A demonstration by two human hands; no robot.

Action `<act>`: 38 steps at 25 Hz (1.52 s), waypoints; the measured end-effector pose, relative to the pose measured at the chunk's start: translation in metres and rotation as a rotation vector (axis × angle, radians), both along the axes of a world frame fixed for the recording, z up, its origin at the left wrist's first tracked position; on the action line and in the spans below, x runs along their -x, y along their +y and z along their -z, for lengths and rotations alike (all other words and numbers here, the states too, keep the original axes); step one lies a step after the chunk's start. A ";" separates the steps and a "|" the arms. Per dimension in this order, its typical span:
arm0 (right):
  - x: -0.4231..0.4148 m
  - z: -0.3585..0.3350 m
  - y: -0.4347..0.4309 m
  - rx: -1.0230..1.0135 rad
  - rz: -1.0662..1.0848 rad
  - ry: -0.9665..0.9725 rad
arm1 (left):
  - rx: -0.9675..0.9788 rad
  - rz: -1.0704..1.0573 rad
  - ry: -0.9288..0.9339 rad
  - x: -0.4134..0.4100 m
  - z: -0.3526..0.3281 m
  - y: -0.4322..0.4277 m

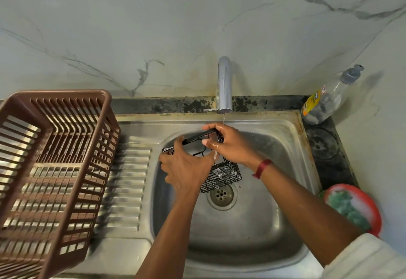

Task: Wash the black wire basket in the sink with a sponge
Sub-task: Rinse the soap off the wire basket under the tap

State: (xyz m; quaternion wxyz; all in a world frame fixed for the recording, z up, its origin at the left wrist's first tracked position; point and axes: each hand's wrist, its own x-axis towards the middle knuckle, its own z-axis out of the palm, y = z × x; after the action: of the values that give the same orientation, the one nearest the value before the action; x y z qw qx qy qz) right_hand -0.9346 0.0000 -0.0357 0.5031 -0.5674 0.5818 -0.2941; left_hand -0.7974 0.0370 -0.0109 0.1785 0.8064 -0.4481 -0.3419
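Observation:
A black wire basket (222,174) is held tilted over the steel sink (252,223), just under the tap (224,85). A thin stream of water runs from the tap onto it. My left hand (186,169) grips the basket's near side from the left. My right hand (228,144) is wet and grips the far rim with curled fingers. A green sponge (349,209) lies in a red dish (374,208) at the right of the sink, in neither hand.
A brown plastic dish rack (50,169) stands on the ribbed drainboard (125,182) at the left. A clear soap bottle (327,98) with a grey pump leans in the back right corner. The drain (222,195) lies below the basket. A marble wall rises behind.

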 end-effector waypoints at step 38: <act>0.009 0.047 0.002 -0.118 0.164 0.003 | 0.228 -0.203 0.240 -0.022 -0.025 0.011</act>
State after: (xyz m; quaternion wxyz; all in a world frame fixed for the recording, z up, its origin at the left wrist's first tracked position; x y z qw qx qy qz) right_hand -0.9436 0.0017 -0.0830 0.5090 -0.4875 0.6436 -0.2986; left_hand -0.7756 0.0481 0.0136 0.3545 0.7755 -0.3758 -0.3630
